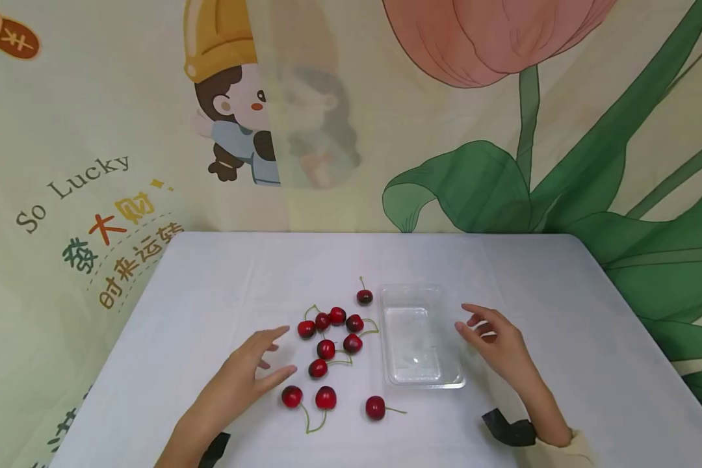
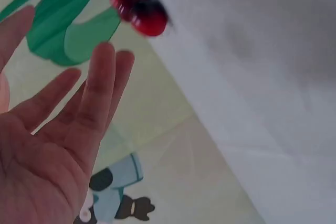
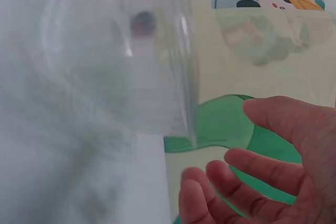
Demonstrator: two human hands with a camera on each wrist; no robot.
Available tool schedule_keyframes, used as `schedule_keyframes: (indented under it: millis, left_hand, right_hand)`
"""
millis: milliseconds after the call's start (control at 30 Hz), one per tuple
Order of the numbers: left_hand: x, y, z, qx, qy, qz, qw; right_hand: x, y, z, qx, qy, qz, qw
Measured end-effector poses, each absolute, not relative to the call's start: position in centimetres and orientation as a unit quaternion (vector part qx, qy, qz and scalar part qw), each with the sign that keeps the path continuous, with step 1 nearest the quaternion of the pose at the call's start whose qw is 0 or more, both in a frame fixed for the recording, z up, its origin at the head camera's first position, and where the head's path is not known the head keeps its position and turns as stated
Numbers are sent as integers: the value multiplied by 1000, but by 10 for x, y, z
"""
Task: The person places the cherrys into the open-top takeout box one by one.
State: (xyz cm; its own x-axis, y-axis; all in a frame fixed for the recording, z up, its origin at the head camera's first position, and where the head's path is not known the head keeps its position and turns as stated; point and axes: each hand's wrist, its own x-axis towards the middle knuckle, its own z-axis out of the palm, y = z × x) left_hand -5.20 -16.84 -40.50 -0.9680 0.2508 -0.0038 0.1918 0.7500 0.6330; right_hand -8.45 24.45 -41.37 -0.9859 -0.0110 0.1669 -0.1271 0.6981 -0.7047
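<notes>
My left hand (image 1: 247, 370) hovers at the left of a loose group of red cherries (image 1: 325, 349), thumb and fingers spread with nothing between them. In the left wrist view its fingers (image 2: 97, 85) extend apart, and several blurred cherries (image 2: 149, 17) lie beyond them. A clear plastic box (image 1: 393, 378) stands right of the cherries, with no fruit inside. My right hand (image 1: 497, 344) is just off the box's right side, fingers loosely bent and holding nothing. The right wrist view shows the box's wall (image 3: 186, 77) close to that hand's fingertips.
A cherry (image 1: 364, 297) with an upright stem lies at the back, by the box's far left corner. Another cherry (image 1: 376, 408) lies in front of the box. Two stem-joined cherries (image 1: 325, 398) are near the left thumb. The white table (image 1: 240, 273) meets a printed backdrop (image 1: 339, 208).
</notes>
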Motion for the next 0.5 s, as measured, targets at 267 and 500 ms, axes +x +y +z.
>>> schedule_keyframes:
  millis: [267, 500]
  left_hand:
    - [-34, -166, -420, 167, 936, 297, 85]
    - [-32, -160, -425, 194, 930, 295, 100]
  right_hand:
    - [-86, 240, -425, 60, -899, 433, 28]
    - [-86, 236, -428, 62, -884, 463, 14]
